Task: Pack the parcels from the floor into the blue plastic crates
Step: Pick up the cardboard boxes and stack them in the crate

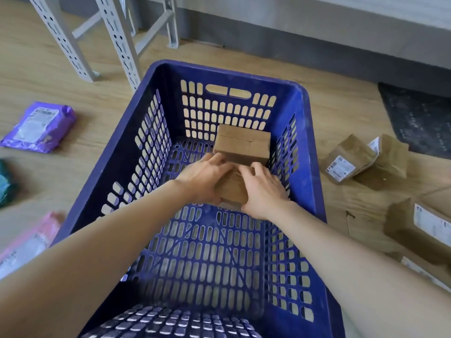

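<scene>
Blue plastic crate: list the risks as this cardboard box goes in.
The brown cardboard box held by the left hand and right hand may knock the other cardboard box in the far right corner askew. Fingers could get pinched between the boxes or against the blue plastic crate's slotted wall.

One crate (302, 123), two boxes inside: far box (242, 145), near box (231, 189). Right, three parcels (maybe a fourth, cut off): left parcel (347, 159), middle parcel (390, 164), big parcel (422, 225). Left, three bags: purple bag (39, 126), teal bag (5, 182), pink bag (26, 242).
</scene>
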Demonstrator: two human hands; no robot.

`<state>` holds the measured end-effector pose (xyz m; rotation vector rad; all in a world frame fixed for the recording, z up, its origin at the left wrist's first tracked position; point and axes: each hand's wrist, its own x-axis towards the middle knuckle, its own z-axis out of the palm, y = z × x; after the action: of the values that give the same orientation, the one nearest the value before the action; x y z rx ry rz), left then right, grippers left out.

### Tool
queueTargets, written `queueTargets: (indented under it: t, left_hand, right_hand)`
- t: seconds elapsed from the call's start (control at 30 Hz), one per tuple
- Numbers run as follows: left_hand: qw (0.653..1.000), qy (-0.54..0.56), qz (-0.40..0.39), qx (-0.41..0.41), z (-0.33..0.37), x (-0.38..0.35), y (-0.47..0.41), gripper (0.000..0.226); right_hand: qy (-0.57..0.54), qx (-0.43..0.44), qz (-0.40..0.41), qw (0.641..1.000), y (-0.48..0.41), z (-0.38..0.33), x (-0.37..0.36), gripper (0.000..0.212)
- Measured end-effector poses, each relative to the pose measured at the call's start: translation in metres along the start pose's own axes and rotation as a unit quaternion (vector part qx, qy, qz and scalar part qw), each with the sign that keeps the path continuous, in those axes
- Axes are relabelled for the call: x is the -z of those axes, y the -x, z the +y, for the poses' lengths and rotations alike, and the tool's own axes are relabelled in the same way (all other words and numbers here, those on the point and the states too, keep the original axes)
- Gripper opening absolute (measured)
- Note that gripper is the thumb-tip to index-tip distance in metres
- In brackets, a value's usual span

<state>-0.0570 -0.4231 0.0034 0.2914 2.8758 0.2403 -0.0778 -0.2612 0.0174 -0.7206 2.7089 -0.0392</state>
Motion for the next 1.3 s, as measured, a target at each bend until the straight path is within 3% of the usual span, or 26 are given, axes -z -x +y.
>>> queueTargets:
  t: [0.2,0.43,0.73,0.87,1.1,1.3]
  left_hand:
    - [1.0,0.014,0.016,-0.001,-0.003,-0.005,-0.024,0.093]
    - [1.0,0.012,0.006,-0.003,-0.007,-0.013,-0.033,0.09]
    - [1.0,-0.022,-0.015,-0.011,-0.006,-0.001,-0.03,0.081]
    - [0.999,-0.034,-0.017,-0.006,-0.005,0.033,-0.024,0.075]
    - [0.998,-0.059,0.01,0.002,0.017,0.098,-0.018,0.088]
    - [0.998,-0.052,0.045,-0.015,0.071,0.143,-0.018,0.089]
  right_hand:
    - [-0.026,-0.061,-0.007,0.998,-0.023,0.0,0.0,0.098]
    - [-0.017,-0.067,-0.028,0.997,-0.031,0.003,-0.005,0.099]
    - [-0.042,-0.088,-0.056,0.994,-0.03,0.001,0.011,0.081]
    - [-0.019,-0.056,-0.018,0.998,-0.02,0.004,0.033,0.073]
    - [0.016,0.068,0.106,0.992,0.011,0.025,0.09,0.066]
    - [0.001,0.054,0.132,0.99,0.058,0.083,0.14,0.067]
